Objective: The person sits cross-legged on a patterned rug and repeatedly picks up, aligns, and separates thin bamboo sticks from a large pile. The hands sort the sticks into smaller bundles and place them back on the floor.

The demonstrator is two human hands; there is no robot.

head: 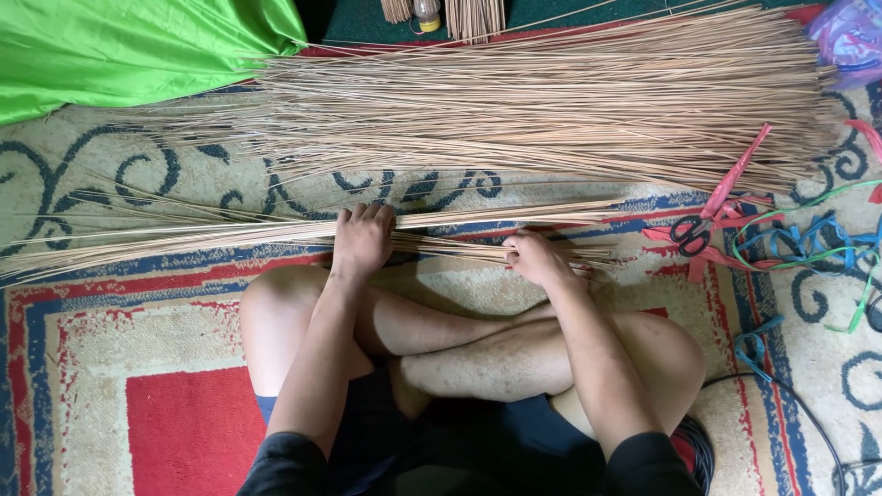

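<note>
I sit cross-legged on a patterned rug. A thin bundle of long tan sticks (165, 241) lies across the rug just beyond my knees, running left to right. My left hand (362, 239) presses down on the bundle with fingers curled over it. My right hand (536, 259) grips the same bundle further right, near its thicker end. A much larger pile of the same sticks (551, 101) is spread out farther away, untouched by either hand.
Black-handled scissors (690, 233) lie to the right among red (735, 179), blue (799, 241) and green (808, 207) ribbon strips. Green fabric (119, 50) covers the far left corner. A black cable (808, 413) runs at the lower right. A small bottle (427, 14) stands at the far edge.
</note>
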